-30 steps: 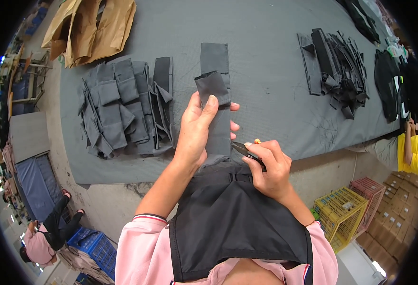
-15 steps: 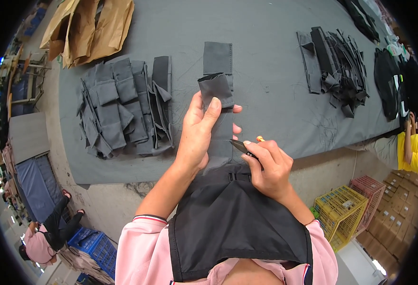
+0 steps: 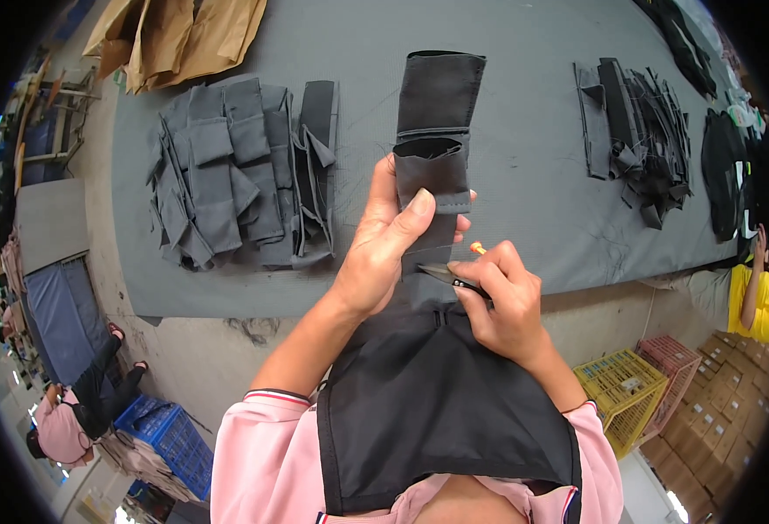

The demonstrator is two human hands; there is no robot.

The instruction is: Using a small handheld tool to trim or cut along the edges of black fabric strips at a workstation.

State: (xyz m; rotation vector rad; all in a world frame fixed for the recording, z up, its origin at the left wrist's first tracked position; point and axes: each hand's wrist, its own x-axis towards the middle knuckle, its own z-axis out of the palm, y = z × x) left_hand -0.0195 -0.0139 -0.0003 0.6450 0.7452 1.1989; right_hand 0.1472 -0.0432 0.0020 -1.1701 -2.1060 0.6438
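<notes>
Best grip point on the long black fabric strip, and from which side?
Take the black fabric strip at its folded pocket end, from the left, thumb across the front as the left hand does. The right hand holds small snips at its lower right edge.

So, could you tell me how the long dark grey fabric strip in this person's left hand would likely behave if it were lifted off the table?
The long dark grey fabric strip would probably flop: it already folds over the left hand. It looks thin, so likely light. Its matte weave suggests it is not slippery, and it seems unlikely to roll.
</notes>
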